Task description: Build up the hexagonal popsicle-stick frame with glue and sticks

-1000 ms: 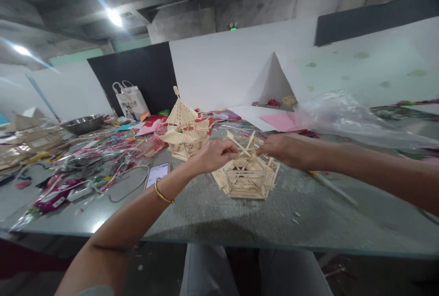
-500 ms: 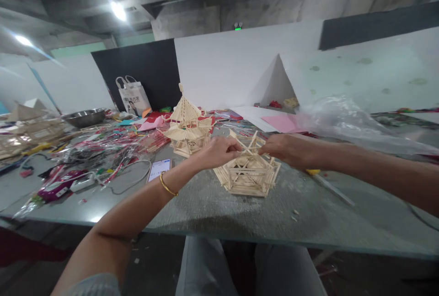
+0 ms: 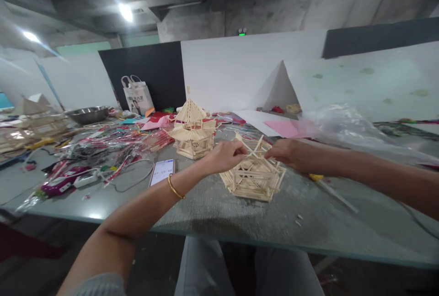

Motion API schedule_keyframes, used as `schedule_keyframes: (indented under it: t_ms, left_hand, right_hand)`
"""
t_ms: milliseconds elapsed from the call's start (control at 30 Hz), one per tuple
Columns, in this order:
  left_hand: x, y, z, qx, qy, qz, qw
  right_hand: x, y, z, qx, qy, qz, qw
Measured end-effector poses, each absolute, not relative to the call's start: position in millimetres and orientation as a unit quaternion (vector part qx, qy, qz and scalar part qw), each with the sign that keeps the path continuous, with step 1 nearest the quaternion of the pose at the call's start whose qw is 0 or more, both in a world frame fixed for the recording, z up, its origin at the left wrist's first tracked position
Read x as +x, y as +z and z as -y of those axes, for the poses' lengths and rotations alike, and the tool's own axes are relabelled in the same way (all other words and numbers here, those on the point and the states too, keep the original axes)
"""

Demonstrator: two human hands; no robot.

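A small pavilion model of pale wooden sticks (image 3: 253,184) stands on the table in front of me, with crossed sticks (image 3: 255,150) on its top. At the left of that top, my left hand (image 3: 228,155) is closed, thumb and fingers pinching a wooden stick. My right hand (image 3: 286,153) comes in from the other side, its fingertips closed on the crossed sticks' right end. The fingers partly hide what each pinches. Behind my left hand is a taller stick pavilion (image 3: 192,134) with a pointed roof.
A phone (image 3: 162,171) showing a timer lies left of my forearm. A yellow-ended glue stick (image 3: 334,192) is at the right. Plastic-wrapped materials (image 3: 113,150), a purple glue gun (image 3: 63,182) and cables cover the left. A metal bowl (image 3: 88,114) and clear plastic sheeting (image 3: 346,127) sit farther back.
The view has shifted slightly, so everything appears a little lower and to the right. Both hands stay pinched at the top of the model.
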State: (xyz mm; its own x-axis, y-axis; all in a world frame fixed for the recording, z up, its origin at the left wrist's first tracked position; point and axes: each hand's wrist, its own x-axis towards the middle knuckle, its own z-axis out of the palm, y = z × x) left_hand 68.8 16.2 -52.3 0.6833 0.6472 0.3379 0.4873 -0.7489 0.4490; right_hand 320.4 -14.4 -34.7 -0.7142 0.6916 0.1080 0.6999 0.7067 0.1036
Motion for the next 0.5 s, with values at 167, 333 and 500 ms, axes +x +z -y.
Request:
schedule_keyframes:
  t_ms: [167,333,500]
  left_hand:
    - [69.1,-54.2,-19.3,0.905,0.245,-0.306,0.166]
    - [70.4,-55.3,-20.5,0.905,0.244,-0.303,0.175]
    - [71.3,-55.2,-20.1,0.903,0.244,-0.307,0.174]
  right_hand:
    - [315.6,-30.2,22.0,-0.394,-0.057,0.917,0.029]
    - [317.1,-30.7,22.3,-0.405,-0.058,0.912,0.015]
    - [318.9,-30.9,27.2,-0.415,-0.079,0.907,-0.001]
